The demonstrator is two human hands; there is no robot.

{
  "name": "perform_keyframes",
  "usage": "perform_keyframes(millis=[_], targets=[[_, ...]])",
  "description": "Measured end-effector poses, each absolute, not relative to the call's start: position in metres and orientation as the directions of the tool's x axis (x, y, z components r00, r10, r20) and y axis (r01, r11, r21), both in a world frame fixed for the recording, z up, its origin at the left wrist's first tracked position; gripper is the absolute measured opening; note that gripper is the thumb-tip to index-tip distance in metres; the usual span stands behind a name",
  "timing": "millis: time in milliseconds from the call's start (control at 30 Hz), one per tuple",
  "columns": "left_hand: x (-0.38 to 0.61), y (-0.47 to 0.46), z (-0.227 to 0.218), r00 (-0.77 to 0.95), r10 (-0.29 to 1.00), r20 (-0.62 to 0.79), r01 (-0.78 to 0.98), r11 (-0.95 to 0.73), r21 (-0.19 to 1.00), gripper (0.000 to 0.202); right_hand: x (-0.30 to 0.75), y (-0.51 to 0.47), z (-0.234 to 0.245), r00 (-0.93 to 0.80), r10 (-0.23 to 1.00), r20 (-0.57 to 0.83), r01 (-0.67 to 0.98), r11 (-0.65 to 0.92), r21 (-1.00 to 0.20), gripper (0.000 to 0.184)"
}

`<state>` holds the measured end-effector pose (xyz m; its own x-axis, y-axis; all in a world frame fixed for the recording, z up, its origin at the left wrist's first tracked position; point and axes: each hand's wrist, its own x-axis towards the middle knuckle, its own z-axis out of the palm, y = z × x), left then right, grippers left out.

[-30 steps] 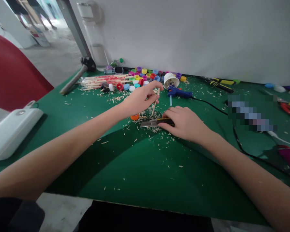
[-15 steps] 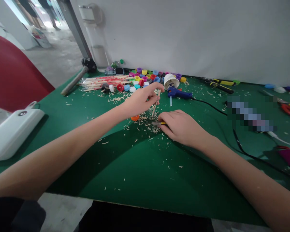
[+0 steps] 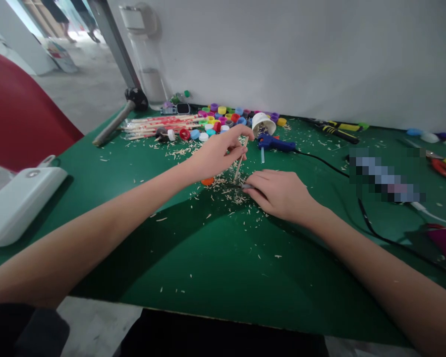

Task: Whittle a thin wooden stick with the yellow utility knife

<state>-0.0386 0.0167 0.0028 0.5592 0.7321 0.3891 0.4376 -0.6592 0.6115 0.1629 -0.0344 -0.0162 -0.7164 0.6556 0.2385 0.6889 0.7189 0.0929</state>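
Note:
My left hand pinches a thin wooden stick near its upper end. The stick slants down, its lower tip close to the green tabletop. Just right of that tip, my right hand is closed around a small cutter knife. Only the grey front of the knife shows, pointing left; the fingers hide the rest. Pale wood shavings are scattered beneath both hands. An orange bottle cap lies under my left wrist.
Behind my hands are several coloured bottle caps, packed sticks, a white cup and a blue glue gun with a black cord. A hammer and a white power bank lie left; pliers lie back right.
My right hand has turned slightly, and the knife's yellow part is now hidden by the fingers. My left hand and the stick have barely moved.

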Motion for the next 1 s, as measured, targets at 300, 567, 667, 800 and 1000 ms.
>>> perform_keyframes(millis=[300, 567, 667, 800, 1000], targets=[[-0.035, 0.011, 0.009, 0.605, 0.743, 0.286, 0.392, -0.591, 0.705, 0.022, 0.172, -0.027, -0.021, -0.655, 0.713, 0.252, 0.749, 0.657, 0.087, 0.037], [-0.036, 0.011, 0.007, 0.626, 0.720, 0.299, 0.408, -0.630, 0.661, 0.023, 0.170, -0.025, -0.027, -0.645, 0.708, 0.288, 0.757, 0.642, 0.121, 0.041], [-0.036, 0.012, 0.006, 0.618, 0.712, 0.332, 0.408, -0.652, 0.639, 0.022, 0.170, -0.025, -0.029, -0.630, 0.695, 0.346, 0.766, 0.630, 0.129, 0.041], [-0.036, 0.013, 0.005, 0.594, 0.719, 0.361, 0.413, -0.657, 0.630, 0.020, 0.170, -0.021, -0.030, -0.617, 0.704, 0.352, 0.775, 0.622, 0.114, 0.044], [-0.034, 0.011, 0.004, 0.566, 0.736, 0.371, 0.372, -0.630, 0.681, 0.016, 0.170, -0.013, -0.026, -0.624, 0.734, 0.267, 0.765, 0.644, 0.017, 0.037]])
